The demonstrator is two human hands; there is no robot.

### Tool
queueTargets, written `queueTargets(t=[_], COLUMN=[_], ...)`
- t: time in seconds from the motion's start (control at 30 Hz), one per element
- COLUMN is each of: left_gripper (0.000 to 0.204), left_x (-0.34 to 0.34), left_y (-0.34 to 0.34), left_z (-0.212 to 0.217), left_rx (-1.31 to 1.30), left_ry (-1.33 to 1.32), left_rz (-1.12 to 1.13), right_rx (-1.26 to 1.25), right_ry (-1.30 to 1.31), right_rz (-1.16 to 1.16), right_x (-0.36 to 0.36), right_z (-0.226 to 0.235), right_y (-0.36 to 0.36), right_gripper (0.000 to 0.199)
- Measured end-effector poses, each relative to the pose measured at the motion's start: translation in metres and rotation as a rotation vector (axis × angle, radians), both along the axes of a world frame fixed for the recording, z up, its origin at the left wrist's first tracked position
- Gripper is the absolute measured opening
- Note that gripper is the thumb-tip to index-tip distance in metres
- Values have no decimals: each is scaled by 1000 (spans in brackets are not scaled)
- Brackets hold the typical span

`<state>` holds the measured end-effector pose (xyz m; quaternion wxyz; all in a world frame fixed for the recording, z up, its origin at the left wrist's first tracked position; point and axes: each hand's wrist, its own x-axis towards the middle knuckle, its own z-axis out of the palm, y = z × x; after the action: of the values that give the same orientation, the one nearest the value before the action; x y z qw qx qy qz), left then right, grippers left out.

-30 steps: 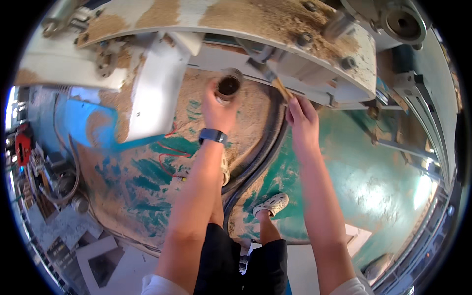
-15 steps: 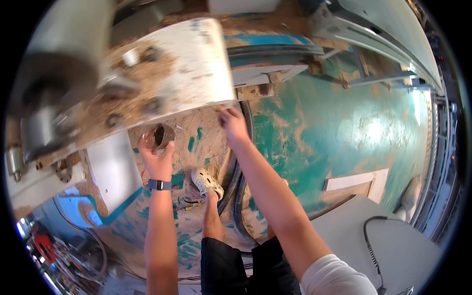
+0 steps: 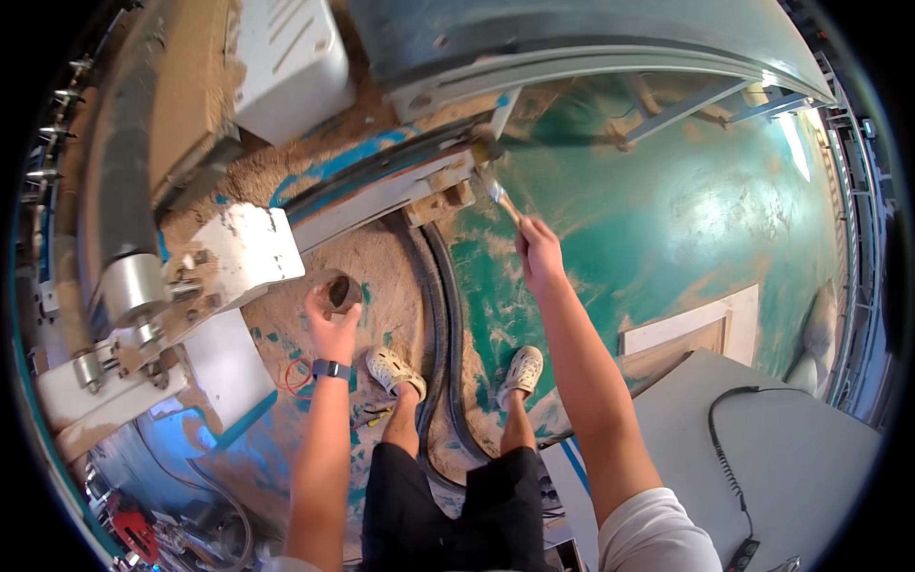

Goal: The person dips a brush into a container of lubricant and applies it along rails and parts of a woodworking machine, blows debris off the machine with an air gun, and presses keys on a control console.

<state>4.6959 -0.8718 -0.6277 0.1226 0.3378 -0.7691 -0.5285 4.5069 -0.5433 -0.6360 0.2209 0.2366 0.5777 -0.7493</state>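
My left hand (image 3: 329, 327) is wrapped round a clear cup (image 3: 355, 293) with something dark inside. It is held above the dusty floor, close to the white end plate (image 3: 272, 243) of the machine. Further out to the right, my right hand (image 3: 541, 252) grips the wooden handle of a paintbrush (image 3: 501, 197). Its dark bristle end points away from me, at the end of a long rail (image 3: 381, 195). Whether the bristles touch the rail I cannot tell.
Sawdust lies over the machine and the green floor (image 3: 610, 248). Black hoses (image 3: 440, 334) run past my feet. A grey cabinet (image 3: 658, 458) with a coiled cable (image 3: 724, 467) stands at the lower right, near a white frame (image 3: 686, 324). A metal roller (image 3: 133, 286) is at the left.
My right hand has moved forward and right, away from the white plate's edge; the paintbrush now shows clearly. The left hand still holds the cup. The whole view has shifted.
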Motion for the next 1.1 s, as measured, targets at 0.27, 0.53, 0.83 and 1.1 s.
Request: queueTargets(t=[0.27, 0.53, 0.83, 1.1], left_gripper=[78, 65, 75, 77], left_x=[-23, -45, 1, 143], left_y=[110, 116, 29, -97], left_z=[41, -2, -38, -11], left_rx=[5, -373, 75, 151], left_ry=[-80, -15, 13, -119], left_rz=[-78, -297, 20, 128], right_rx=[325, 671, -100, -568], right_ry=[7, 746, -10, -68], right_rz=[156, 549, -72, -306], right_x=[72, 60, 38, 113], right_z=[100, 123, -46, -59], right_y=[111, 41, -105, -370], right_gripper=[24, 15, 27, 22])
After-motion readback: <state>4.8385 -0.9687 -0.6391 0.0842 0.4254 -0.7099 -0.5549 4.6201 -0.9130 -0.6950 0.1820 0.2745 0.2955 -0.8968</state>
